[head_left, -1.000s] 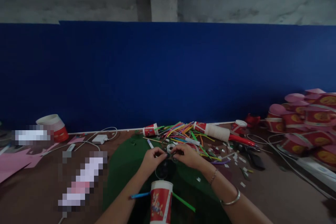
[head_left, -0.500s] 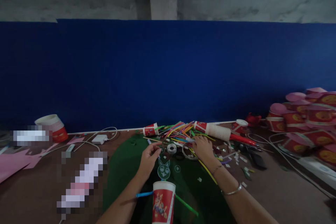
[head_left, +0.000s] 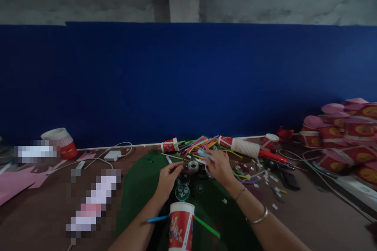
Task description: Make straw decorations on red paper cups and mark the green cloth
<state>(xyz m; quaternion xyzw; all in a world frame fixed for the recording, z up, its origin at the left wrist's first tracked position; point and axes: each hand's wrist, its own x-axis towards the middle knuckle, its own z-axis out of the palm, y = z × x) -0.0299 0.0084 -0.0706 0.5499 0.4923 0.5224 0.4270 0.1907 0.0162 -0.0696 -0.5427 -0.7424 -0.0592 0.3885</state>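
My left hand [head_left: 168, 180] is over the dark green mat [head_left: 138, 188], thumb and fingertips pressed together; anything between them is too small to tell. A roll of clear tape [head_left: 193, 166] lies just right of its fingertips. In my right hand [head_left: 220, 168] is a pale marker-like stick [head_left: 204, 154], slightly blurred, held by the fingers over a heap of coloured pipe cleaners [head_left: 200, 145]. Nearer me stands a red and white paper cup [head_left: 182, 225], with a blue stick [head_left: 158, 218] and a green stick [head_left: 207, 227] out from its sides. A cat-face cutout [head_left: 182, 191] shows behind its rim.
Stacked paper cups [head_left: 246, 148] lie beyond my right hand; another stack [head_left: 60, 143] leans at far left. Finished red and pink cups [head_left: 332, 135] pile up at right. Paper scraps [head_left: 266, 176], a black object [head_left: 290, 178] and white cables [head_left: 324, 176] are on the brown table.
My right hand has lifted the pale stick from the heap and moved slightly left. My left fingers have closed together. The long yellow pipe cleaner beside my right wrist no longer shows there.
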